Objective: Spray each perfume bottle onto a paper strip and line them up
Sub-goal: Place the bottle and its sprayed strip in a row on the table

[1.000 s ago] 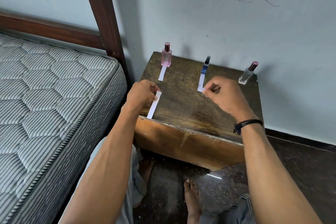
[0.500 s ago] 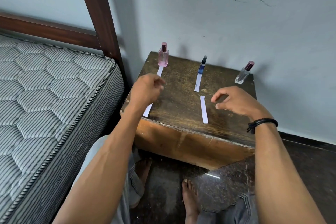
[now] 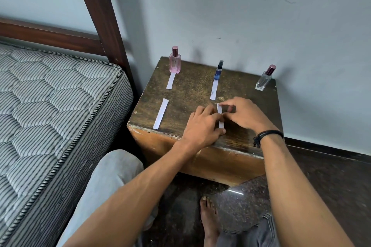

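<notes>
Three perfume bottles stand at the back of a worn wooden table point(image 3: 192, 86): a pink one point(image 3: 174, 62) at left, a slim blue one point(image 3: 218, 70) in the middle, a clear one point(image 3: 265, 78) at right. White paper strips lie in front of the pink bottle point(image 3: 170, 80) and the blue bottle point(image 3: 214, 90). Another strip point(image 3: 160, 113) lies loose near the front left. My left hand point(image 3: 200, 126) and my right hand point(image 3: 245, 114) both touch a strip point(image 3: 220, 115) near the table's front middle, fingertips pinching it.
A striped mattress point(image 3: 52, 106) on a dark wooden bed frame point(image 3: 96, 10) is close on the left. The table stands against a pale wall point(image 3: 261, 16). My knee point(image 3: 112, 168) and bare foot point(image 3: 208, 218) are below, on a dark floor.
My left hand left the front-left strip and crossed right to the middle strip. My right hand came down onto that same strip.
</notes>
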{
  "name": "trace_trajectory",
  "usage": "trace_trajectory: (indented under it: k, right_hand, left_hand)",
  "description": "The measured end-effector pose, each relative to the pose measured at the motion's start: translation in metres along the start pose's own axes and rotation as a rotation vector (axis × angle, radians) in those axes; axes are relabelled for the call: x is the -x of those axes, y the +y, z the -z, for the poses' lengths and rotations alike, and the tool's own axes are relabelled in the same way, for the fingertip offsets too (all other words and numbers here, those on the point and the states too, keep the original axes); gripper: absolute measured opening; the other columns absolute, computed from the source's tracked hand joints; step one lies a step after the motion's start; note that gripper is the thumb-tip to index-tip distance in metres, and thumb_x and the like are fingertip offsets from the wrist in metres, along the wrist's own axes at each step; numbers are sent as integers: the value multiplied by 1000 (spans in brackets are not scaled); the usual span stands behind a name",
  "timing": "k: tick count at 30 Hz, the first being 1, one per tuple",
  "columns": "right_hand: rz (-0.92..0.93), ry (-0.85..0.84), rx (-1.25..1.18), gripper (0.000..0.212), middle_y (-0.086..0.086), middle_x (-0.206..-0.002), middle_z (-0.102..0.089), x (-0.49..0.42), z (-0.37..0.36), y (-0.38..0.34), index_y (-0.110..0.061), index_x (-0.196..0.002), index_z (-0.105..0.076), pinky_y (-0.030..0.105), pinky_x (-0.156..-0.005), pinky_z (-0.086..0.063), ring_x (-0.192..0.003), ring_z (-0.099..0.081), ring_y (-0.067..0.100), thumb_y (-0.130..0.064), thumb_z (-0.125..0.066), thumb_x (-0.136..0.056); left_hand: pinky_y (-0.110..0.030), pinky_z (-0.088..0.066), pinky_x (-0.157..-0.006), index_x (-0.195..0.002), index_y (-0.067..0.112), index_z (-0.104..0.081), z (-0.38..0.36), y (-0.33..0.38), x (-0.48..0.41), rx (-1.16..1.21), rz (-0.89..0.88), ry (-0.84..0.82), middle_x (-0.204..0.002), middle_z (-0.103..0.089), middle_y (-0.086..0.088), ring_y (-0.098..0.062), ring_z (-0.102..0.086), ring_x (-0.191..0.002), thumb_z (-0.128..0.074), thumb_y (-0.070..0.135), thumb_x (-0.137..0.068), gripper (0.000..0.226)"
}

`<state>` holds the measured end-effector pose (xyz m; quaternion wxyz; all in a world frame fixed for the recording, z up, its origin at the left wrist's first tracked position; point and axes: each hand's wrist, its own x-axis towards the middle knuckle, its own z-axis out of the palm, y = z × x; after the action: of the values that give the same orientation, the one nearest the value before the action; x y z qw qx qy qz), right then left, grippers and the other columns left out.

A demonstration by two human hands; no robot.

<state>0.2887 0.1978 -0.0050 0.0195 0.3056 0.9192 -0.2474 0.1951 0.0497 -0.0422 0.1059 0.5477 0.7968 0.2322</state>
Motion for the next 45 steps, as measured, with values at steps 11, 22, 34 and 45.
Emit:
trace_trajectory:
  k: [11,22,34,45]
  right_hand:
    - [-31,0,-11,43,-9,-90,-54,-7,-1,2,-30,-129,-70,33,-69,-40,-88,-58,19,-27,-80,-88]
    - [-35,107,-58,35,-5,-105,-65,-10,-9,6,-29,-130,-67,31,-76,-42,-96,-62,17,-27,-71,-96]
    - [-48,169,-11,17,-6,-98,-62,-13,-15,9,-31,-111,-73,32,-71,-47,-86,-62,16,-27,-72,-95]
    - [-175,223,-202,16,-2,-106,-74,-9,-2,22,-28,-111,-75,35,-93,-51,-97,-69,18,-24,-72,-95]
  left_hand:
    - [-43,-40,-101,-119,28,-69,4,-7,-5,65,22,-69,-129,-51,4,-25,-40,-121,-75,43,-83,40]
    - [-45,-40,-103,-111,30,-74,9,-12,-9,152,39,-111,-122,-53,6,-24,-40,-116,-81,38,-78,35]
    - [-45,-40,-101,-108,32,-75,5,-15,-10,174,23,-78,-120,-55,7,-23,-42,-113,-78,32,-81,27]
    - [-29,-34,-103,-105,25,-76,6,-17,-13,272,43,-33,-116,-61,6,-21,-46,-114,-79,27,-83,23]
